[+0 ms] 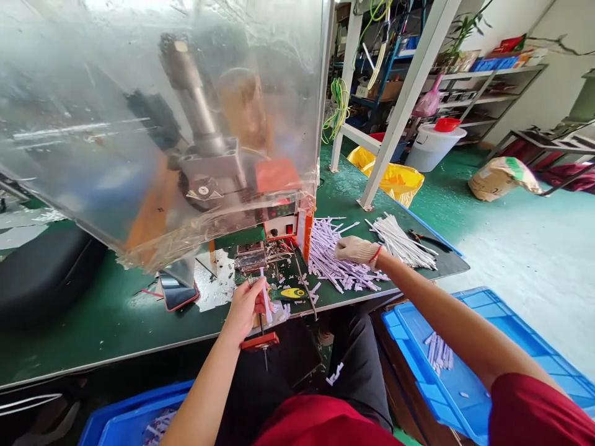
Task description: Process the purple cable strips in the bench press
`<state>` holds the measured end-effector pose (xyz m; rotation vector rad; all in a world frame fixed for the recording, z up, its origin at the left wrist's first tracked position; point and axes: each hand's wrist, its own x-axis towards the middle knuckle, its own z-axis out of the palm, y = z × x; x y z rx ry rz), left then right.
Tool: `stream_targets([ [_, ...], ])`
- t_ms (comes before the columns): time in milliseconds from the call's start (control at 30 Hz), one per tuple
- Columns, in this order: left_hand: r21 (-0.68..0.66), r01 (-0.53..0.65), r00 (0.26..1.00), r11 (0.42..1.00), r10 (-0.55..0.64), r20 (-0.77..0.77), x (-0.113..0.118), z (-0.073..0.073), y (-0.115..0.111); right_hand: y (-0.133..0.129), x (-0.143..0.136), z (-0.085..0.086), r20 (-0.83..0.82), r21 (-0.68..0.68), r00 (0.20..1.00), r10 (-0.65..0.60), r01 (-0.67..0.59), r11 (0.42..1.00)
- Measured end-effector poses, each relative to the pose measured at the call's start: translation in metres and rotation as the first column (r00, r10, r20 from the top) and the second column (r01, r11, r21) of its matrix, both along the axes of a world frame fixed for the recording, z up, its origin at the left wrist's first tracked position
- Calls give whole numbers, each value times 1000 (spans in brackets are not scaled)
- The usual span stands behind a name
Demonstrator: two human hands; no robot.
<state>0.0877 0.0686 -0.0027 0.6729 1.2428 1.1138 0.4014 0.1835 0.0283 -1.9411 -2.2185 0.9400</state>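
Observation:
My bare left hand (pixel 248 308) is closed round a thin lavender strip (pixel 266 298) at the table's front edge. The strip's far end points at the small metal fixture (pixel 250 257) of the bench machine. My right hand (pixel 356 249), in a white knit glove with a red cuff, is over a pile of lavender strips (pixel 332 266). Its fingers are curled together, and the glove hides whatever is between them. Below my left hand is a red clamp-like part (pixel 260 342) on a rod.
A cloudy plastic shield (pixel 139 124) hangs over the machine. On the green table (pixel 130 334) are a phone (pixel 179 291), a yellow-green handled tool (pixel 292 293), white strips (pixel 402 241) and pliers (pixel 430 239). Blue trays (pixel 465 396) stand on both sides. A white post (pixel 409 93) rises behind.

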Motion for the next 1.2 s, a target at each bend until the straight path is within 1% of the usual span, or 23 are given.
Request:
stream_targets([
  [67, 8, 1, 997, 1000, -2, 82, 0, 1, 2, -10, 7, 6, -234, -133, 970, -68, 37, 990],
  [133, 3, 15, 984, 1000, -15, 175, -1, 3, 1, -30, 11, 9, -419, -248, 895, -153, 50, 968],
  [167, -9, 30, 976, 999, -28, 216, -3, 4, -1, -42, 9, 10, -486, -284, 854, -186, 47, 958],
  [233, -38, 63, 962, 997, -51, 267, -7, 7, -7, -70, -1, 9, -588, -311, 776, -227, 41, 949],
  [333, -70, 90, 946, 994, -63, 317, -19, 12, -21, -106, -37, 7, -693, -301, 687, -220, 1, 954],
  [433, -56, 83, 921, 995, -55, 386, -35, 16, -37, -123, -88, 3, -779, -281, 600, -183, -73, 957],
  [500, -35, 57, 912, 998, -38, 409, -45, 17, -46, -123, -122, -1, -814, -273, 552, -181, -88, 958],
  [567, -32, 26, 910, 999, -11, 415, -52, 16, -55, -117, -149, -8, -820, -272, 544, -179, -95, 958],
  [633, -40, -5, 907, 999, 21, 420, -58, 13, -61, -112, -168, -17, -811, -289, 552, -195, -88, 953],
  [700, -54, -31, 906, 998, 51, 420, -62, 7, -67, -108, -180, -26, -802, -334, 543, -247, -66, 940],
  [800, -80, -54, 914, 995, 82, 397, -67, -1, -73, -105, -188, -37, -808, -399, 490, -327, -46, 916],
  [900, -89, -82, 925, 993, 109, 365, -69, -5, -76, -104, -191, -42, -821, -445, 424, -382, -59, 893],
  [967, -89, -101, 929, 991, 127, 348, -69, -6, -77, -102, -192, -42, -822, -476, 391, -413, -75, 876],
  [1067, -90, -115, 934, 989, 139, 329, -69, -4, -78, -100, -192, -41, -821, -503, 364, -441, -94, 859],
  [1200, -74, -103, 943, 992, 121, 309, -69, -3, -79, -100, -192, -42, -838, -487, 343, -424, -118, 866],
])
